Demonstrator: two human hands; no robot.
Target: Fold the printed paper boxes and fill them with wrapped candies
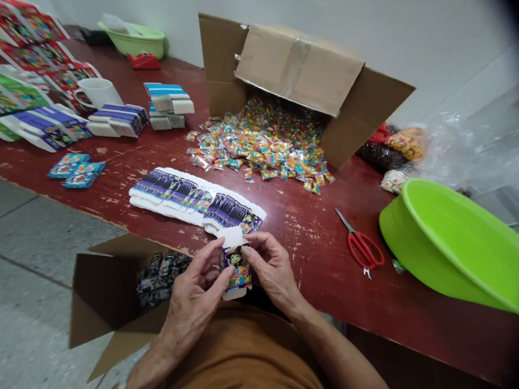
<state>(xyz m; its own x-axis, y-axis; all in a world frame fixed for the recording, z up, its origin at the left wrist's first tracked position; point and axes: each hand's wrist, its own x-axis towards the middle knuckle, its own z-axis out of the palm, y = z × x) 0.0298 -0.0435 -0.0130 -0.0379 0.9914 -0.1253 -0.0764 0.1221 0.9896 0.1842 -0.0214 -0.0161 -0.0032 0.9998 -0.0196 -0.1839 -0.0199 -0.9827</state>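
Left hand [203,281] pinches the small purple printed cardboard box [235,260] by its left side, right hand [271,266] grasping its upper right corner! It's between them, long axis running toward the fanned purple-and-white flat cartons [174,190] just beyond.

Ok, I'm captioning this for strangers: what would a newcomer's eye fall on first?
Probably the candy, a bright heap spilling from the open carton at the table's back. Next might be the lime-green tub at right, near the red-handled scissors. Then, front and center, the left hand and right hand holding a purple box.
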